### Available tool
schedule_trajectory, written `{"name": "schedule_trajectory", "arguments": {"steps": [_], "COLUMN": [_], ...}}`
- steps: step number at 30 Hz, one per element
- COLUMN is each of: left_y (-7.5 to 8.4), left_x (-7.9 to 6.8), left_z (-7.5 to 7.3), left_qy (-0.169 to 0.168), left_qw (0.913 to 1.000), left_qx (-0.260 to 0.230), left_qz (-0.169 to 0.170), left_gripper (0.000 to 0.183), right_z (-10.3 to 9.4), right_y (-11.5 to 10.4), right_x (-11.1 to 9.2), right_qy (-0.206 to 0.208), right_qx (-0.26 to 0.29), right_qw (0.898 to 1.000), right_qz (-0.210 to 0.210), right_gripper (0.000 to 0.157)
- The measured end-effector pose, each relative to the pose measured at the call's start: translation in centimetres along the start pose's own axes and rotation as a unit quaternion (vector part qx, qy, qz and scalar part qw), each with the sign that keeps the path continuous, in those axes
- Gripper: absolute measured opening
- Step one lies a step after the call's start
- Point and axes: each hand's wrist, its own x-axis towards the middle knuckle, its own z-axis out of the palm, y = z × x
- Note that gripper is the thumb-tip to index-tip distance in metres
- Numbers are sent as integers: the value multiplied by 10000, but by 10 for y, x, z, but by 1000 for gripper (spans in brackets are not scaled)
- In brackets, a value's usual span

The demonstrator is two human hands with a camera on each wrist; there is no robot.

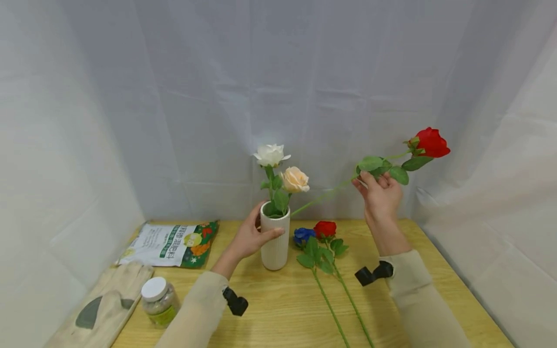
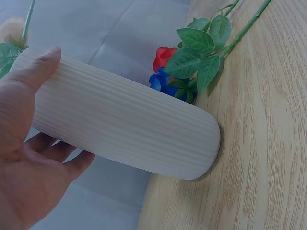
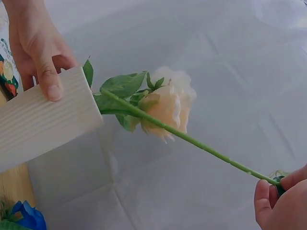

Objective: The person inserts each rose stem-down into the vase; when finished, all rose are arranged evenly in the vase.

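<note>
My left hand (image 1: 250, 236) grips a white ribbed vase (image 1: 275, 249) near its top, thumb across the front and fingers behind. The vase stands upright on the table, holding a white rose (image 1: 271, 155) and a peach rose (image 1: 296, 180). Up to the right, my right hand (image 1: 383, 197) pinches the green stem of a red rose (image 1: 432, 142) just below its leaves. That stem (image 3: 192, 140) slants down to the left, its lower end at the vase mouth among the leaves. The red bloom points up and right, away from the vase.
Right of the vase lie a blue rose (image 1: 303, 236) and another red rose (image 1: 325, 228), stems toward the front edge. At left are a printed pouch (image 1: 174, 244), a white-lidded jar (image 1: 160, 302) and pale gloves (image 1: 106, 304). White cloth (image 1: 196, 96) encloses the table.
</note>
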Motion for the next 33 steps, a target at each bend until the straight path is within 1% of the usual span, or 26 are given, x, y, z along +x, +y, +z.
{"name": "schedule_trajectory", "arguments": {"steps": [2, 6, 10, 15, 18, 22, 25, 28, 33], "left_y": [0, -2, -2, -1, 0, 0, 0, 0, 1], "left_x": [1, 2, 1, -1, -2, -1, -2, -3, -4], "left_z": [0, 0, 2, 3, 2, 1, 1, 1, 0], "left_qy": [-24, -32, -21, -34, -11, 56, 92, 79, 21], "left_qw": [10000, 10000, 10000, 9999, 9999, 10000, 9999, 9999, 9999], "left_qx": [-3, -11, -24, -157, -167, -67, -54, -80, -140], "left_qz": [31, 83, 61, -28, -12, 45, 37, -10, -74], "left_gripper": [86, 86, 85, 80, 79, 84, 85, 83, 80], "right_z": [4, 11, 15, 23, 28, 34, 36, 36, 36], "right_y": [0, 4, 12, 19, 21, 22, 22, 22, 22], "right_x": [-1, -2, -4, -9, -12, -16, -16, -16, -16], "right_qy": [-3, -140, -372, -740, -904, -1015, -1072, -995, -875], "right_qx": [-9, -219, -426, -424, -432, -482, -583, -680, -789], "right_qw": [9999, 9992, 9981, 9961, 9948, 9937, 9925, 9927, 9923], "right_qz": [-164, -308, -253, -231, -194, -50, -16, -94, -369], "right_gripper": [54, 54, 52, 52, 47, 34, 27, 24, 26]}}
